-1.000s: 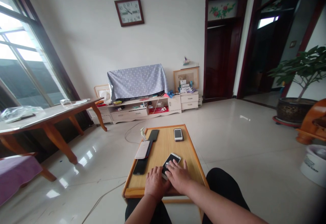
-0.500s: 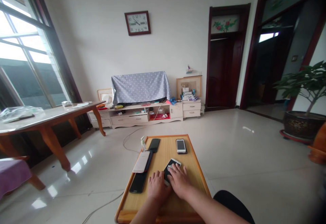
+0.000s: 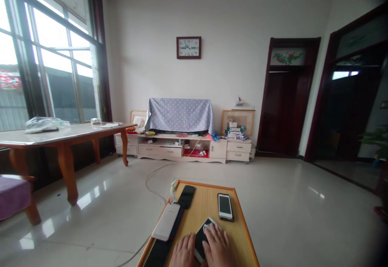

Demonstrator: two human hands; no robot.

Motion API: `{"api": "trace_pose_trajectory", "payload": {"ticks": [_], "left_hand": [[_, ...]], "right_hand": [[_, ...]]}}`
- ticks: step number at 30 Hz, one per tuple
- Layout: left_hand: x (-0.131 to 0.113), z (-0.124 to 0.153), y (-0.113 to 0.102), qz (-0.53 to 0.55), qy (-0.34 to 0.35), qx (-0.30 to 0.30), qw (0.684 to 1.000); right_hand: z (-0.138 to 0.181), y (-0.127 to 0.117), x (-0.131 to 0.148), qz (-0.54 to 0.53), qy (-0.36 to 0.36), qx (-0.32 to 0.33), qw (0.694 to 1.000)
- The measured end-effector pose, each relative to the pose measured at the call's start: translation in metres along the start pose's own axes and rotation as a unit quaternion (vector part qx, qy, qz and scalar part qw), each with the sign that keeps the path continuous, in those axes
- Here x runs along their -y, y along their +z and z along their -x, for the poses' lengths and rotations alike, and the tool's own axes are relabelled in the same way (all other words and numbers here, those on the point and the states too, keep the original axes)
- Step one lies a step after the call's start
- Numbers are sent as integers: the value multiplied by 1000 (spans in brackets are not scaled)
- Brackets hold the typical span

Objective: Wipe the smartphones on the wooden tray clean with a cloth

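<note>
Low wooden tray table (image 3: pixel 206 183) right at the person's knees, and it's loaded with phones; going left to right, there's a small pump bottle (image 3: pixel 172 192) at the far left corner, a pale rose-gold phone (image 3: pixel 166 221) lying on a dark phone (image 3: pixel 157 253), and a black phone (image 3: pixel 187 196) just beyond them. The left hand (image 3: pixel 184 253) sits at the near end, right beside a black-screened smartphone (image 3: pixel 200 238) lying flat on the tray; the right hand (image 3: pixel 218 248) covers part of that phone, with a bit of white cloth (image 3: pixel 207 228) at its fingertips; fingers look fairly together, but I can't tell if either hand is actually clamped on anything. I'd guess the phone's light, stiff and slippery, so take it by the edges; a white smartphone (image 3: pixel 225 206) lies off to the far right.
</note>
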State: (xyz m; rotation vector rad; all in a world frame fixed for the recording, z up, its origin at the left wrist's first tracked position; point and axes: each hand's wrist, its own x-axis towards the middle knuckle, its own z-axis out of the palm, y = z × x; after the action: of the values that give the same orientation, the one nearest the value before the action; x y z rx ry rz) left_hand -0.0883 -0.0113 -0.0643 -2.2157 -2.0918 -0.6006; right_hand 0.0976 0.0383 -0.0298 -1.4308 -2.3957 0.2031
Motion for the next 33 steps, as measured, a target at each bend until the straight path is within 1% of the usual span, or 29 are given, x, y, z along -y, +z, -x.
{"api": "trace_pose_trajectory", "payload": {"ticks": [3, 6, 8, 10, 12, 14, 15, 17, 19, 22, 25, 27, 29, 30, 33], "left_hand": [[15, -6, 15, -11, 12, 6, 1000], [23, -9, 23, -15, 26, -9, 1000], [25, -8, 27, -19, 40, -27, 999], [24, -7, 28, -24, 56, -48, 997], [19, -5, 25, -29, 63, -69, 995], [11, -2, 18, -29, 61, -84, 994], [6, -1, 12, -24, 53, -86, 995], [-6, 1, -1, -8, 40, -79, 996], [-17, 2, -14, 12, 16, -63, 998], [-28, 1, -30, 33, -11, -15, 999], [-30, 0, -36, 36, -18, 43, 998], [-30, 0, -38, 35, -18, 55, 998], [-32, 0, -41, 35, -17, 34, 999], [-34, 0, -43, 36, -14, 16, 999], [-39, 1, -47, 40, -2, -28, 999]], "right_hand": [[-11, 27, -12, 27, -16, -8, 999], [-17, 48, -23, 46, -35, -50, 997], [-18, 56, -28, 48, -48, -77, 995], [-18, 57, -32, 40, -65, -91, 993], [-15, 53, -33, 27, -74, -101, 992], [-12, 43, -32, 17, -65, -109, 992], [-10, 37, -30, 13, -56, -108, 993], [-6, 22, -24, 9, -42, -81, 996], [-1, 7, -15, 4, -40, -46, 998], [9, -14, 1, -21, -71, 20, 997], [18, -26, 14, -60, -96, 82, 990], [20, -31, 14, -79, -113, 103, 985], [14, -33, 8, -80, -114, 104, 985], [9, -34, 2, -72, -103, 95, 988], [-6, -32, -15, -27, -41, 41, 998]]}}
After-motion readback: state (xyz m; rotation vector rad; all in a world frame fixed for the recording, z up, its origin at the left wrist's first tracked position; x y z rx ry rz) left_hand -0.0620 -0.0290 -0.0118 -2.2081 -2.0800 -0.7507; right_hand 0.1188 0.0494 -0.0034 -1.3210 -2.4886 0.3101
